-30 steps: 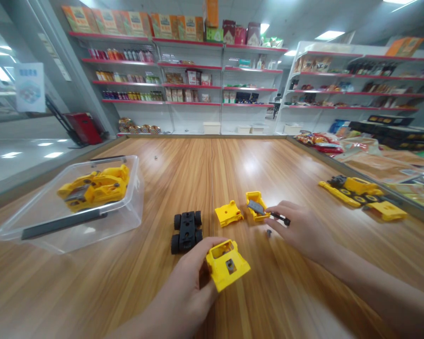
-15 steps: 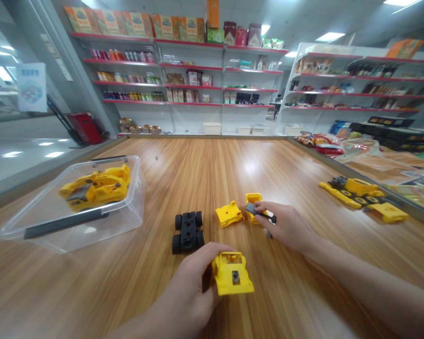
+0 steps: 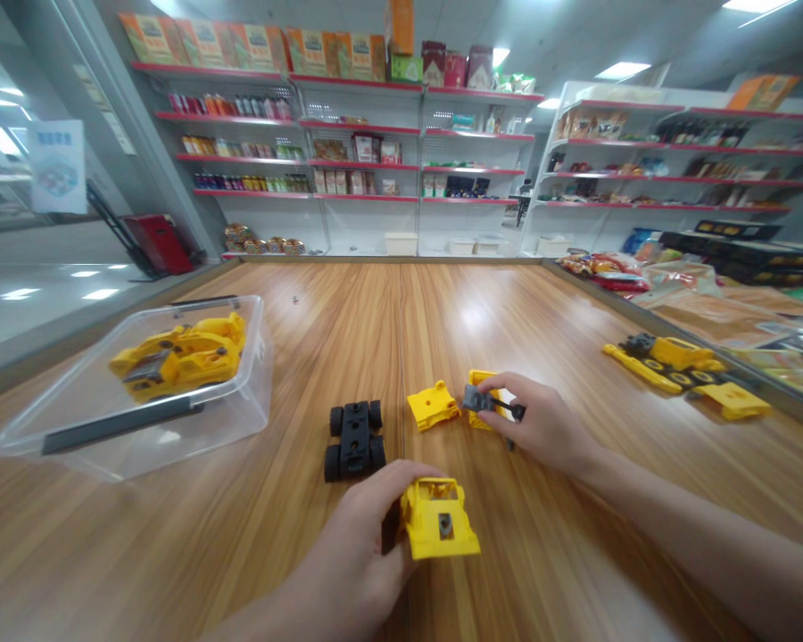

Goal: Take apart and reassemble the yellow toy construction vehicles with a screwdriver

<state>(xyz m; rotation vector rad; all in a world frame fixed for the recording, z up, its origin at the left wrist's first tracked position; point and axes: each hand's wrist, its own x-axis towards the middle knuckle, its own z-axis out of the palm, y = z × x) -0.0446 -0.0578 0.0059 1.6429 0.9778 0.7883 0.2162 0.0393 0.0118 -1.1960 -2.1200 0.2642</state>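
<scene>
My left hand [image 3: 368,526] is closed around the side of a yellow toy truck cab [image 3: 442,526], which has a window opening and a dark hole in its face. Pinched in the fingers of my right hand [image 3: 542,419] is a small grey toy part [image 3: 475,399]; a black knobbed piece pokes out by the same fingers. Behind that hand a yellow bucket-like piece [image 3: 483,376] is partly covered. Just left of it lies a flat yellow toy piece [image 3: 432,406]. The black wheeled chassis [image 3: 356,437] rests on the table beyond my left hand.
A clear plastic box [image 3: 241,419] with yellow toy vehicle parts stands on the left. More yellow and black toy parts [image 3: 686,357] lie at the right edge of the wooden table [image 3: 401,303]. Bagged goods and stocked shelves [image 3: 358,129] are beyond it.
My right hand has shifted slightly, and the grey part in it now sits a little lower and further left. The yellow bucket-like piece has tilted. My left hand stays in place with the cab.
</scene>
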